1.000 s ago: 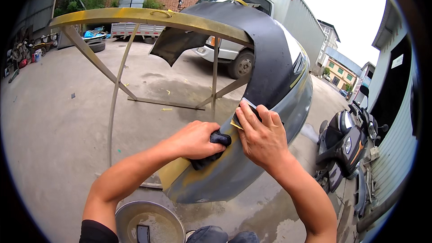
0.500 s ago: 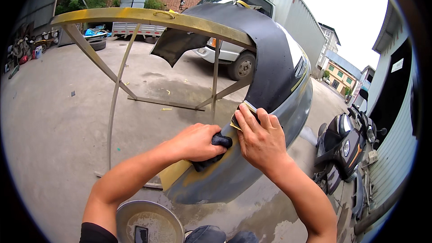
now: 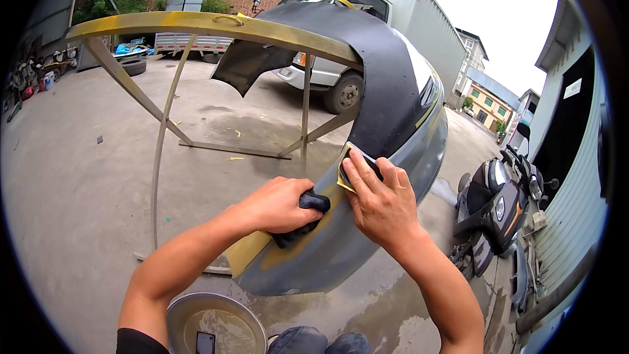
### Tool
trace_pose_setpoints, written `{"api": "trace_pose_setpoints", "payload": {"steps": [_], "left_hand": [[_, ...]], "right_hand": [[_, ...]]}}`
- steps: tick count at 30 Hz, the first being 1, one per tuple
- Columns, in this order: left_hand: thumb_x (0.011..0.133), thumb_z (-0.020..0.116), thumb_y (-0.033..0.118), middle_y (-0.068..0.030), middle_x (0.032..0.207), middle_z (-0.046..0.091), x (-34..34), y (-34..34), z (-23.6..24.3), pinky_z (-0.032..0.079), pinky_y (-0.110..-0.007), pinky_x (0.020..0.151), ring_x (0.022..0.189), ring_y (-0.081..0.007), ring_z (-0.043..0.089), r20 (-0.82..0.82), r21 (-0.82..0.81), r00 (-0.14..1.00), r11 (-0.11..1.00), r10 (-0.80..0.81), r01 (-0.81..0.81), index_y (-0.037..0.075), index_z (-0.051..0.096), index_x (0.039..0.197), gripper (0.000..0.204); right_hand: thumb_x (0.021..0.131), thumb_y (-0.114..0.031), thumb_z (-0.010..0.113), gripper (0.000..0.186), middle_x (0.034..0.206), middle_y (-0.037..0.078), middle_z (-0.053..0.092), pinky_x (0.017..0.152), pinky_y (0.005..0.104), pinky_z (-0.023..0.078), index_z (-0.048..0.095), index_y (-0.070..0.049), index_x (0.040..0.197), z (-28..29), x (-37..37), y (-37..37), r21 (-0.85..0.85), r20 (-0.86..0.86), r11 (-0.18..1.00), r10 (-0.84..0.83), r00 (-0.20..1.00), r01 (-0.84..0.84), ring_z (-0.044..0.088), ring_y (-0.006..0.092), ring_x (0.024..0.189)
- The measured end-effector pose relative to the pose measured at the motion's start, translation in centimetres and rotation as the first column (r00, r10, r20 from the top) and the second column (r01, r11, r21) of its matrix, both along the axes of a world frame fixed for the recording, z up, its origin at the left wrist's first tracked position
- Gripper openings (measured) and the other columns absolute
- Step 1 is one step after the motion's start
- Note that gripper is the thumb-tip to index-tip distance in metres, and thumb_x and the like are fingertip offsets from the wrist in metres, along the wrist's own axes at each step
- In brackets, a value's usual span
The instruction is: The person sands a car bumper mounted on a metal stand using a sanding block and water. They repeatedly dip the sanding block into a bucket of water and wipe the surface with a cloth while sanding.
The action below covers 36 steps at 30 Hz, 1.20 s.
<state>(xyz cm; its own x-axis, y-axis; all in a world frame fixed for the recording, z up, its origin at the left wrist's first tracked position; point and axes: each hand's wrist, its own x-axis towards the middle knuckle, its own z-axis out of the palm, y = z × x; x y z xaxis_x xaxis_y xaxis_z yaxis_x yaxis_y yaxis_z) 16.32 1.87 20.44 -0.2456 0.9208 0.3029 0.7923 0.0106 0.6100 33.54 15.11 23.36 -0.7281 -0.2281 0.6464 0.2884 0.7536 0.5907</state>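
A large curved car bumper, grey with yellowish worn patches, slants in front of me. My left hand is closed around a wet-looking black cloth, which rests against the bumper's near left edge. Further up the panel, my right hand lies with fingers extended over a dark pad. A yellowish sheet of sandpaper wraps it and sticks out past the fingertips. The hand presses this pad on the grey surface; its underside is hidden. The thumb is mostly out of sight.
A yellow-stained metal stand carries the bumper, its legs spreading left. Below my left arm sits a round basin of cloudy water, with a dark phone-like rectangle over it. A scooter stands right; a truck is parked behind.
The whole view has shifted slightly, moving the scene a little leftward. My right hand and the pad have slid a short way on the bumper, showing more pad. The left hand keeps its hold.
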Motion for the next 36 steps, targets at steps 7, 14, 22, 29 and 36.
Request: {"api": "trace_pose_setpoints", "payload": {"steps": [7,14,22,29,36], "left_hand": [[0.078,0.07,0.034,-0.0205,0.084,0.068,0.2,0.4,-0.2,0.051,-0.043,0.074,0.084,-0.0386,0.065,-0.01,0.013,1.0,1.0,-0.001,0.001,0.001,0.063,0.092,0.037],[0.078,0.07,0.034,-0.02,0.085,0.068,-0.1,0.2,-0.5,0.051,-0.042,0.074,0.083,-0.0377,0.066,-0.021,0.01,0.999,1.0,0.025,-0.025,0.001,0.063,0.093,0.037],[0.078,0.07,0.034,-0.0197,0.085,0.068,-0.2,-0.1,0.0,0.051,-0.042,0.073,0.083,-0.0372,0.066,0.007,-0.032,1.0,0.999,0.02,-0.019,0.001,0.064,0.095,0.037],[0.078,0.069,0.034,-0.0199,0.085,0.068,-0.1,0.4,-0.2,0.05,-0.043,0.073,0.084,-0.0375,0.066,-0.02,-0.033,1.0,0.999,0.01,-0.011,0.001,0.064,0.094,0.037],[0.078,0.069,0.034,-0.0205,0.087,0.068,0.0,0.6,-0.3,0.05,-0.043,0.074,0.085,-0.0383,0.065,-0.038,-0.039,0.999,0.999,0.023,-0.024,0.0,0.064,0.096,0.039]], "right_hand": [[0.076,-0.02,0.066,0.047,0.131,0.005,0.06,0.085,0.0322,0.04,0.065,-0.003,0.12,-0.1,-0.3,0.3,0.012,-0.019,1.0,-0.026,0.999,0.026,0.051,0.0217,0.102],[0.079,-0.02,0.066,0.045,0.129,0.004,0.059,0.085,0.0316,0.039,0.064,-0.004,0.121,-0.8,2.0,0.9,0.016,0.005,1.0,-0.02,1.0,0.02,0.049,0.0209,0.103],[0.077,-0.018,0.068,0.045,0.13,0.004,0.059,0.087,0.032,0.039,0.064,-0.004,0.12,0.2,1.8,1.0,-0.052,0.04,0.998,0.024,0.999,-0.022,0.049,0.0213,0.104],[0.085,-0.016,0.063,0.035,0.13,0.004,0.06,0.089,0.0346,0.04,0.063,-0.004,0.118,1.8,0.8,0.3,-0.284,0.057,0.956,0.099,0.993,-0.079,0.05,0.0243,0.102],[0.09,-0.018,0.057,0.032,0.126,0.005,0.061,0.093,0.0366,0.04,0.062,-0.003,0.118,2.5,-1.2,0.8,-0.437,0.061,0.891,0.17,0.984,-0.127,0.05,0.0272,0.101]]}}
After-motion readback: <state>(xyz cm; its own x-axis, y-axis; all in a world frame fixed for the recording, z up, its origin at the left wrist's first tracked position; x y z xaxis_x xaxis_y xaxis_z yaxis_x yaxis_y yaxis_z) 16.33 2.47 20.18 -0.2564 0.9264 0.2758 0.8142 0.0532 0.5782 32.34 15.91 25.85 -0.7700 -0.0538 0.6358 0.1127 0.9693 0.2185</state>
